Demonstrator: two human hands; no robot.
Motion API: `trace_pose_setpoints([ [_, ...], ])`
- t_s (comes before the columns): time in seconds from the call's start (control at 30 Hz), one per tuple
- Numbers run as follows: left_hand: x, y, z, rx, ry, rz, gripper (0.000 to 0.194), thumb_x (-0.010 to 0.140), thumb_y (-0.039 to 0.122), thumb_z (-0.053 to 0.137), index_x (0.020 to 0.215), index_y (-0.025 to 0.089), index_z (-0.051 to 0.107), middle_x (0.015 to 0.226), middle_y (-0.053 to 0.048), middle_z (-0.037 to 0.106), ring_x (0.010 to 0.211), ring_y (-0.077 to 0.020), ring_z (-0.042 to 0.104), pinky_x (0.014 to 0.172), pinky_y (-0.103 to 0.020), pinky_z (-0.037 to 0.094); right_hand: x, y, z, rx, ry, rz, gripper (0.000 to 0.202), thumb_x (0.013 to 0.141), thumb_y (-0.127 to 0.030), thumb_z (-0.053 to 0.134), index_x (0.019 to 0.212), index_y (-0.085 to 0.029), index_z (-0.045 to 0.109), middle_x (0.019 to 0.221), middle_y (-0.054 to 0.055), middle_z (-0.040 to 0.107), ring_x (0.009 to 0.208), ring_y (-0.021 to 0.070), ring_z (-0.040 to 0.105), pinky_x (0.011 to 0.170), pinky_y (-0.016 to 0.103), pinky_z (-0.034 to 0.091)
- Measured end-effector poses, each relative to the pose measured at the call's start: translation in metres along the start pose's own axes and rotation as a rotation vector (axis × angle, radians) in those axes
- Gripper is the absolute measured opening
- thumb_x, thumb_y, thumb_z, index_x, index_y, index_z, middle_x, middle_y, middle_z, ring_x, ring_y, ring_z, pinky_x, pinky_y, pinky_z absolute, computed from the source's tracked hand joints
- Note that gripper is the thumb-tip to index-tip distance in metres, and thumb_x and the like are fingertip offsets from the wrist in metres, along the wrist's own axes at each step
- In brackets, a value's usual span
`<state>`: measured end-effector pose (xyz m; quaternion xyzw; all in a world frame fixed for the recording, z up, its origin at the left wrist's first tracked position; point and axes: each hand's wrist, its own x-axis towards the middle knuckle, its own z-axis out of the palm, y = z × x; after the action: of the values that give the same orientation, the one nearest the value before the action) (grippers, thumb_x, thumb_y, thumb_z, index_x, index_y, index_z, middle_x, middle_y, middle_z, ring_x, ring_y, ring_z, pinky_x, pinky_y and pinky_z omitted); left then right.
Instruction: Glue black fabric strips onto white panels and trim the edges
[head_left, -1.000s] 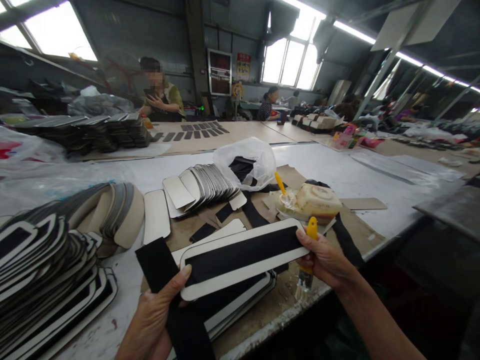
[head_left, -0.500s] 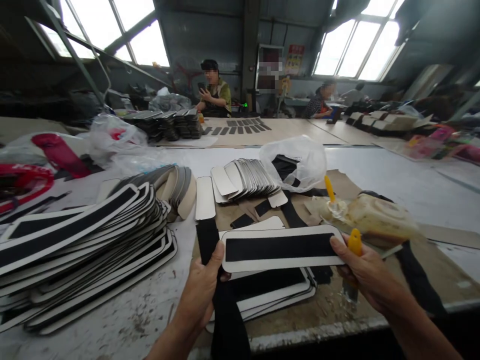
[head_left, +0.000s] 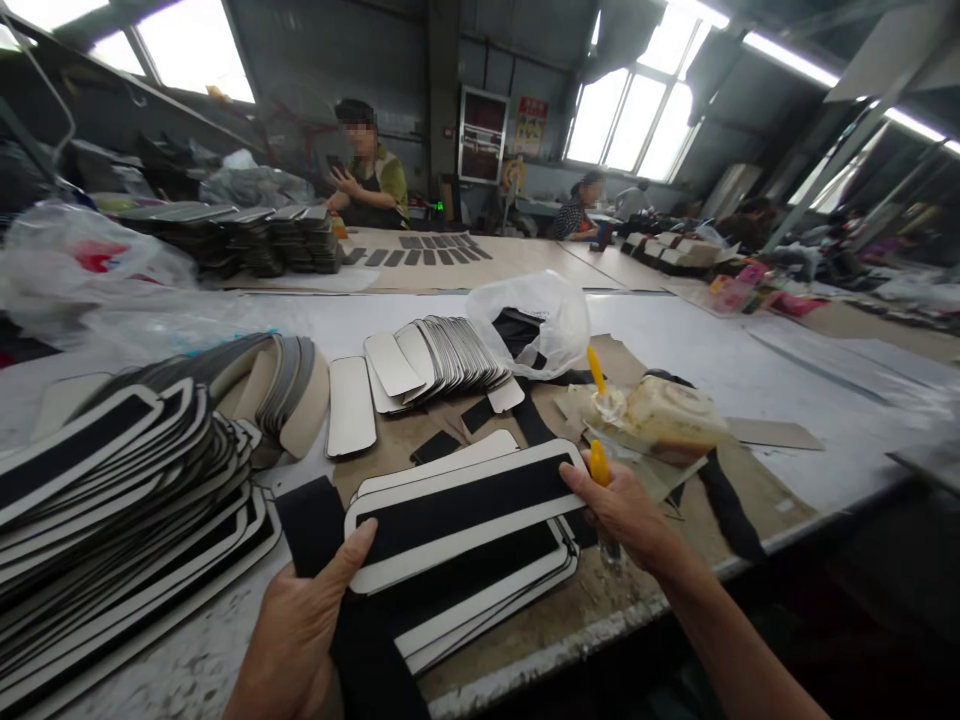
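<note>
A long white panel (head_left: 472,480) with rounded corners and a black fabric strip along its middle is held up, tilted, between both hands. My left hand (head_left: 300,620) is closed on its left end, thumb on top. A black fabric band (head_left: 307,525) passes behind that hand and hangs below it. My right hand (head_left: 630,510) grips the panel's right end, thumb over the edge. In the same hand sits a yellow-handled tool (head_left: 598,465), its shiny end pointing down; its kind is unclear. Similar panels (head_left: 487,605) lie stacked beneath.
Tall piles of black-and-white panels (head_left: 187,500) stand at left. Behind are a row of small white pieces (head_left: 450,355), a plastic bag (head_left: 566,315) with black pieces, and a stained glue container (head_left: 667,415). A person (head_left: 371,185) stands across the table.
The view has swung right. The panel has gone from nearly level to tilted, its left end lower and closer to me. Both hands keep their hold.
</note>
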<state>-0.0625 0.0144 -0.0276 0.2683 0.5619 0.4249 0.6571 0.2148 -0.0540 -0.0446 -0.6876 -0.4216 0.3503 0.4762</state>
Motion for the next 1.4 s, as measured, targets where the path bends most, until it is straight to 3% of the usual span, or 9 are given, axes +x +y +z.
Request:
trace_pose_setpoints([
  [0.2, 0.002, -0.003, -0.005, -0.030, 0.027, 0.048, 0.019, 0.070, 0.010, 0.068, 0.088, 0.012, 0.065, 0.073, -0.005, 0.071, 0.060, -0.0227, 0.067, 0.056, -0.032, 0.058, 0.003, -0.006, 0.008, -0.058, 0.017, -0.049, 0.036, 0.078, -0.054, 0.054, 0.071, -0.020, 0.046, 0.057, -0.004, 0.041, 0.046, 0.0088, 0.037, 0.040, 0.021, 0.032],
  [0.37, 0.004, -0.002, -0.010, -0.038, 0.009, 0.022, 0.019, 0.073, 0.013, 0.066, 0.092, 0.010, 0.066, 0.076, -0.009, 0.071, 0.066, -0.0260, 0.068, 0.060, -0.035, 0.058, 0.002, -0.013, 0.012, 0.109, -0.068, 0.079, 0.038, 0.075, -0.055, 0.058, 0.072, -0.021, 0.041, 0.053, -0.008, 0.032, 0.042, 0.0063, 0.030, 0.038, 0.019, 0.025],
  [0.63, 0.000, 0.002, -0.018, -0.198, -0.090, -0.076, 0.039, 0.075, 0.015, 0.065, 0.113, 0.011, 0.060, 0.091, -0.013, 0.071, 0.079, -0.0289, 0.068, 0.068, -0.040, 0.057, 0.006, -0.016, 0.013, 0.405, -0.153, 0.251, 0.041, 0.073, -0.049, 0.067, 0.075, -0.020, 0.039, 0.051, -0.010, 0.028, 0.042, 0.0027, 0.020, 0.039, 0.015, 0.015],
  [0.83, 0.003, 0.001, -0.023, -0.280, -0.149, -0.078, 0.040, 0.075, 0.015, 0.067, 0.114, 0.016, 0.059, 0.094, -0.009, 0.070, 0.077, -0.0230, 0.068, 0.074, -0.034, 0.055, 0.007, -0.023, 0.018, 0.491, -0.174, 0.291, 0.041, 0.072, -0.047, 0.068, 0.072, -0.021, 0.036, 0.047, -0.011, 0.028, 0.041, 0.0030, 0.017, 0.039, 0.016, 0.014],
  [0.97, 0.002, 0.001, -0.027, -0.213, -0.159, -0.055, 0.031, 0.077, 0.029, 0.066, 0.105, 0.015, 0.063, 0.071, -0.005, 0.068, 0.060, -0.0187, 0.064, 0.060, -0.029, 0.053, 0.010, -0.025, 0.022, 0.394, -0.158, 0.281, 0.042, 0.070, -0.049, 0.069, 0.073, -0.020, 0.039, 0.048, -0.010, 0.030, 0.042, 0.0032, 0.020, 0.039, 0.015, 0.014],
  [1.1, 0.000, 0.001, -0.036, -0.125, -0.187, -0.054, 0.029, 0.073, 0.041, 0.068, 0.083, 0.014, 0.063, 0.053, 0.002, 0.055, 0.043, -0.0100, 0.049, 0.045, -0.021, 0.043, 0.009, -0.026, 0.025, 0.291, -0.121, 0.274, 0.044, 0.066, -0.053, 0.070, 0.073, -0.020, 0.042, 0.051, -0.009, 0.031, 0.042, 0.0036, 0.023, 0.039, 0.016, 0.016],
  [1.2, -0.002, -0.001, -0.048, -0.036, -0.199, -0.058, 0.029, 0.069, 0.039, 0.073, 0.071, 0.014, 0.060, 0.055, 0.004, 0.051, 0.044, -0.0051, 0.040, 0.042, -0.015, 0.035, 0.002, -0.021, 0.023, 0.221, -0.147, 0.292, 0.045, 0.067, -0.056, 0.067, 0.069, -0.020, 0.041, 0.050, -0.008, 0.029, 0.042, 0.0050, 0.023, 0.038, 0.018, 0.017],
  [1.4, 0.001, -0.010, -0.070, 0.117, -0.201, -0.150, 0.036, 0.061, 0.043, 0.076, 0.062, 0.013, 0.058, 0.053, 0.001, 0.051, 0.045, -0.0069, 0.041, 0.042, -0.016, 0.034, -0.018, -0.007, 0.019, 0.143, -0.230, 0.431, 0.046, 0.070, -0.061, 0.061, 0.066, -0.019, 0.045, 0.051, -0.006, 0.031, 0.044, 0.0059, 0.020, 0.040, 0.021, 0.014],
])
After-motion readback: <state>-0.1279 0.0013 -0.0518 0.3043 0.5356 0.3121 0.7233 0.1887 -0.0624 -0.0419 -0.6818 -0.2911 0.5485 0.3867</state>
